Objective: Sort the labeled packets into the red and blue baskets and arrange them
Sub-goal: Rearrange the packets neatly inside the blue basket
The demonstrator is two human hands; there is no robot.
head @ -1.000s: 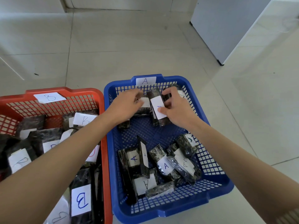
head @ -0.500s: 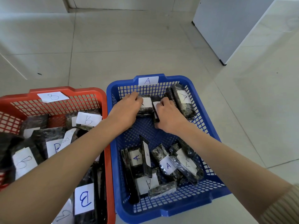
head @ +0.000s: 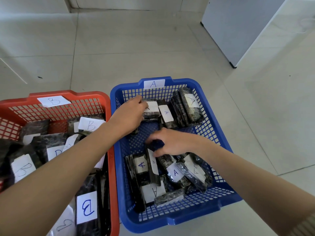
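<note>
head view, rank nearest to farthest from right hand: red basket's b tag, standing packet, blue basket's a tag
1. standing packet, under the right hand
2. A tag, far rim of blue basket
3. B tag, far rim of red basket, left

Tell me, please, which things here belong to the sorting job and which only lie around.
Belong to the job: blue basket, red basket, packets labelled A, packets labelled B, left hand, right hand.
Only lying around: white cabinet, tiled floor.

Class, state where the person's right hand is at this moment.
Head view: the right hand is inside the blue basket, near its middle, gripping the top of an upright packet in the near pile.
</note>
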